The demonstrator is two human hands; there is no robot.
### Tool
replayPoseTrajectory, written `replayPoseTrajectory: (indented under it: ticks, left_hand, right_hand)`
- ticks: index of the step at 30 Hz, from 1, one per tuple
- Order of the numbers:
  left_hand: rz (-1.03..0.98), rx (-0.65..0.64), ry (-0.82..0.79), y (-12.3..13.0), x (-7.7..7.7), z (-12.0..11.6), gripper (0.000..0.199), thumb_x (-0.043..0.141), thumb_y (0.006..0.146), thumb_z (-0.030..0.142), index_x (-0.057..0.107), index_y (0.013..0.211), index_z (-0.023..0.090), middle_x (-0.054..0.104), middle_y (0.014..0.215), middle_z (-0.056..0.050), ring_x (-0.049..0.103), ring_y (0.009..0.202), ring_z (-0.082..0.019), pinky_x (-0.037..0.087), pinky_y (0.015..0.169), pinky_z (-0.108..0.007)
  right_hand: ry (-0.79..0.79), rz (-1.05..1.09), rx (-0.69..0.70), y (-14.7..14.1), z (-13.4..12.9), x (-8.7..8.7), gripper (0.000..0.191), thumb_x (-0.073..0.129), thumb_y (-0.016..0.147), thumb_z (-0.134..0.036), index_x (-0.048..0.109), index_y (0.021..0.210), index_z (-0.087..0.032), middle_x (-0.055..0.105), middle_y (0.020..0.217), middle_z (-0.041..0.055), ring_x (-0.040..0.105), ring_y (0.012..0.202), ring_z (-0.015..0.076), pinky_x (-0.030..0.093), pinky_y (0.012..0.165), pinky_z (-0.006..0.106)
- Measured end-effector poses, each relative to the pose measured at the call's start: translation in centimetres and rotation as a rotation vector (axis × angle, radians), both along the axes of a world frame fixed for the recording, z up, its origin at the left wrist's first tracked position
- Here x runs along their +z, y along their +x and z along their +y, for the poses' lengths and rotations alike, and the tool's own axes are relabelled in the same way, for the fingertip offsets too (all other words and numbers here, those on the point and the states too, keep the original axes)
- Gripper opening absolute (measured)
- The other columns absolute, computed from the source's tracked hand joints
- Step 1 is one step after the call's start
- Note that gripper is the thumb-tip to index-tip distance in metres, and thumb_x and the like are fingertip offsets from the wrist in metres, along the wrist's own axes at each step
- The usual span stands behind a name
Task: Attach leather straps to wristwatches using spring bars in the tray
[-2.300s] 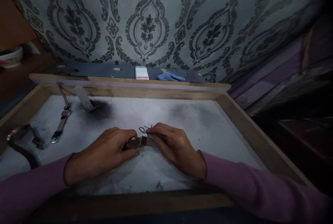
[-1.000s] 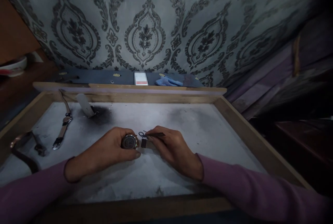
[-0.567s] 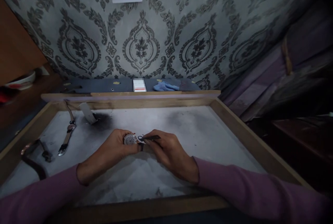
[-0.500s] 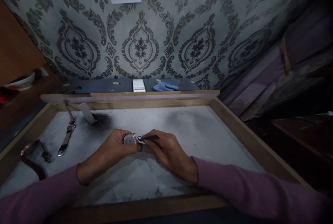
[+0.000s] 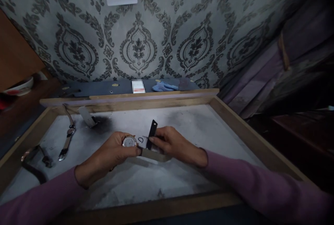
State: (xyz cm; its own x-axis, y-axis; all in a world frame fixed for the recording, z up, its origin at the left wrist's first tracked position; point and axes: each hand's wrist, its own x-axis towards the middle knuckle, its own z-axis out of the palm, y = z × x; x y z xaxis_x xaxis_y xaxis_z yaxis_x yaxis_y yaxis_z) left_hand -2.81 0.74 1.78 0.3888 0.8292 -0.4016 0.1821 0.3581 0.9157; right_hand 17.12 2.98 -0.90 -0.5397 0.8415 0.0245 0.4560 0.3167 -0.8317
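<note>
You seem to be at the fine fitting or freeing stage of work on a wristwatch (image 5: 129, 142), with both hands brought together near the middle of the frame; which of the two it is, you cannot settle from this view. As a judgement, the next move calls for a steady left hand (image 5: 111, 152) and small, light shifts of the right hand (image 5: 173, 145), since the parts between them are slight and easily knocked aside.

The wristwatch sits within your left fingers, which grip its case with the dial facing up and the thumb along its lower edge. Its strap (image 5: 153, 154) runs right from the thumb tip and passes below your right hand; whether the lower right fingers hold it, you cannot tell. Your right thumb and forefinger pinch a dark strip (image 5: 152, 132) that stands tilted, its upper end clear of the fingertips. A small dark loop (image 5: 141, 140) shows between the case and the strip, apart from the left fingertips. More watches (image 5: 70, 131) lie at the left of the frame, well apart from your hands, on the pale tabletop (image 5: 188, 122)
</note>
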Motion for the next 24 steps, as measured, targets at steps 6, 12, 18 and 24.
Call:
replayPoseTrajectory:
  ticks: [6,12,18,24]
  left_hand:
    - [0.031,-0.057,0.072,-0.3,0.2,-0.2,0.019,0.067,0.063,0.029,0.054,0.060,0.016,0.035,0.047,0.010,0.023,0.042,-0.005,0.017,0.041,-0.019]
    - [0.030,-0.054,0.070,-0.5,-0.1,-0.1,0.020,0.067,0.065,0.028,0.052,0.059,0.017,0.034,0.046,0.010,0.023,0.041,-0.005,0.017,0.040,-0.019]
    - [-0.001,-0.014,0.069,-0.4,-0.6,0.1,0.030,0.072,0.061,0.032,0.048,0.054,0.017,0.035,0.047,0.009,0.025,0.044,-0.005,0.018,0.041,-0.018]
    - [0.026,0.016,0.066,-0.5,-1.4,0.5,0.033,0.072,0.060,0.037,0.045,0.055,0.018,0.031,0.045,0.010,0.020,0.043,-0.005,0.013,0.040,-0.019]
  right_hand:
    - [0.070,-0.273,0.034,1.0,0.8,1.0,0.042,0.055,0.088,-0.024,0.051,0.047,-0.014,0.044,0.041,-0.0038,0.035,0.039,0.0044,0.022,0.043,0.019]
    - [0.087,-0.063,0.077,0.6,-0.3,1.9,0.039,0.050,0.094,-0.035,0.058,0.062,-0.014,0.042,0.051,-0.0043,0.037,0.047,0.0064,0.027,0.046,0.020]
    - [-0.300,0.360,0.178,-0.9,-2.0,0.9,0.024,0.056,0.087,-0.020,0.056,0.111,-0.016,0.059,0.077,-0.0004,0.058,0.060,0.0086,0.043,0.046,0.016]
    - [-0.265,0.463,0.076,-1.4,-2.4,0.6,0.010,0.057,0.086,-0.015,0.065,0.092,-0.014,0.060,0.068,-0.0009,0.057,0.056,0.0067,0.039,0.042,0.015]
